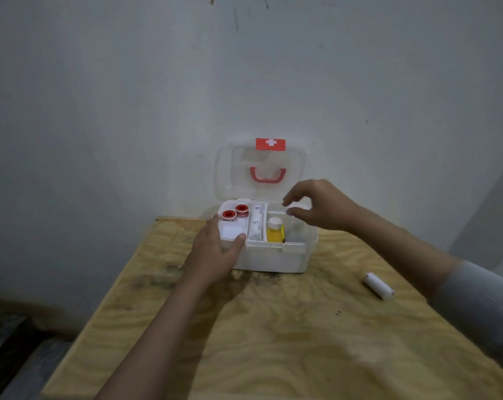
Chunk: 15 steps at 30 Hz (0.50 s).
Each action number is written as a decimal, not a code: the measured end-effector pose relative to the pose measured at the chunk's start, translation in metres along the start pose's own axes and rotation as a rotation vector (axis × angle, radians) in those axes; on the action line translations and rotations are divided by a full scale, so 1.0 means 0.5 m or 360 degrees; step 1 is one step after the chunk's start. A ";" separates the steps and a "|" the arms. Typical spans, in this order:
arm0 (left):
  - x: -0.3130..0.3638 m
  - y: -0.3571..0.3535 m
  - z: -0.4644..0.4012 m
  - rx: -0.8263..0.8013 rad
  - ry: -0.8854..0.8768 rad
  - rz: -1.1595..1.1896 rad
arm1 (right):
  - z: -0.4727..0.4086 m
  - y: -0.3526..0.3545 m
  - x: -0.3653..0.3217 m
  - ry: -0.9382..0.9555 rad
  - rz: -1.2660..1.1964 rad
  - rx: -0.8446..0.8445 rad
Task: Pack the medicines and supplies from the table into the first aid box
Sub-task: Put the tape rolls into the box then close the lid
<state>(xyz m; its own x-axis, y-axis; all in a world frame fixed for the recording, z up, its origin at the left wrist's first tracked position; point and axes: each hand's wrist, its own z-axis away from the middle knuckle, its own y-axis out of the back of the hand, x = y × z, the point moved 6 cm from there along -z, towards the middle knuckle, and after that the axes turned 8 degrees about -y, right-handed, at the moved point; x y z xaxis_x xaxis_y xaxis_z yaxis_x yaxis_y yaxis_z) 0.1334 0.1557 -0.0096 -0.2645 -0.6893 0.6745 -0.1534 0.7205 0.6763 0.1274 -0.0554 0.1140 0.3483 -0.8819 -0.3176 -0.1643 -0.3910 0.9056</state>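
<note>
The white first aid box (273, 259) stands at the far edge of the wooden table (273, 327), its clear lid (235, 174) raised against the wall. Inside lie two red tape rolls (235, 212), a white pad (230, 230), a wrapped bandage (256, 222) and a yellow bottle (274, 230). My left hand (215, 252) grips the box's front left corner, thumb on the rim. My right hand (319, 206) hovers over the right compartment, fingers apart, nothing visible in them. A white bandage roll (378, 285) lies on the table to the right.
A grey wall (129, 111) rises directly behind the box. The table's left edge drops to a dark floor (7, 342). Bare wood stretches in front of the box toward me.
</note>
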 end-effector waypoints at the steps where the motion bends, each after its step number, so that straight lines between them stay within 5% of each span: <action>1: 0.001 0.000 0.000 0.0020 -0.0014 0.0022 | 0.033 0.017 0.029 -0.0057 0.0006 0.0013; 10: 0.007 -0.008 0.002 0.0086 -0.0031 0.0194 | 0.287 0.005 0.270 -0.0792 0.0109 -0.0220; 15: 0.001 -0.014 -0.001 0.0059 0.0026 0.0205 | 0.340 -0.067 0.313 -0.0933 0.0017 -0.0099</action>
<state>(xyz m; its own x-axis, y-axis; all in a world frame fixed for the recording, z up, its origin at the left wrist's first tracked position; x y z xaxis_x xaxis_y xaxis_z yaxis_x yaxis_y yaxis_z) 0.1348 0.1503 -0.0140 -0.2687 -0.5919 0.7599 -0.1543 0.8052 0.5726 0.0307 -0.2250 -0.0137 -0.2243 -0.8910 -0.3946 -0.1044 -0.3807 0.9188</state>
